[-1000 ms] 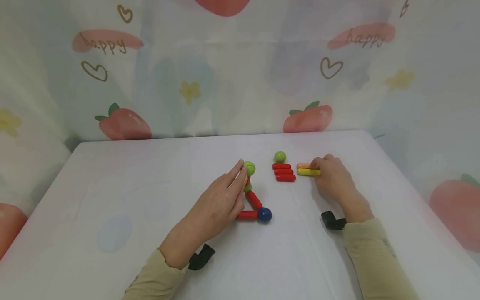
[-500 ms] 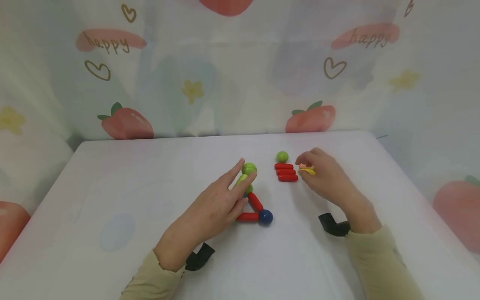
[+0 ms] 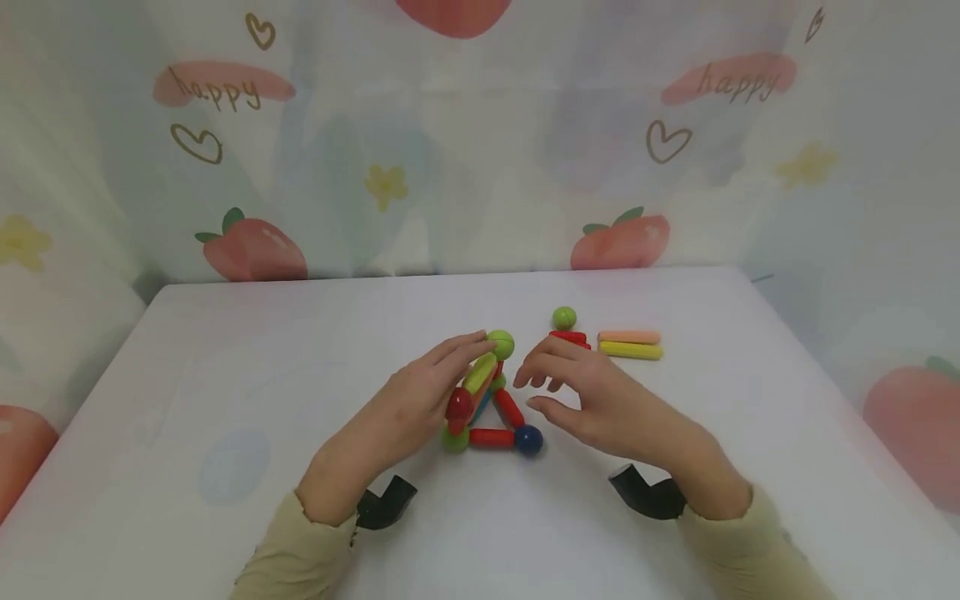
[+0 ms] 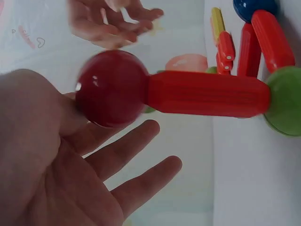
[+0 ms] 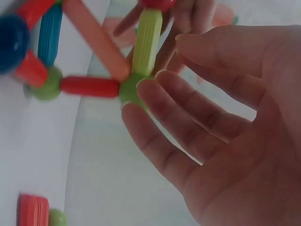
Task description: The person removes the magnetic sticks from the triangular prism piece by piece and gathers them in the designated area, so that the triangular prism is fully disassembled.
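Between the two hands stands a frame of magnetic rods and balls. Its flat base joins a blue ball, a green ball and another green one by red rods and a blue rod. Upright red rods carry a red ball and an upper green ball, linked by a yellow-green rod. An orange rod slants below it. My left hand lies along the frame's left side, fingers extended near the red ball. To the right, my right hand hovers, fingers loosely bent, holding nothing.
Behind the right hand lie red rods, partly hidden, and a loose green ball. A long orange rod and a long yellow rod lie side by side to their right. A patterned cloth hangs behind the white table.
My right hand has left the long orange and yellow rods and come left, toward the frame. The left hand's fingers have drawn back slightly, uncovering the red ball and yellow-green rod.
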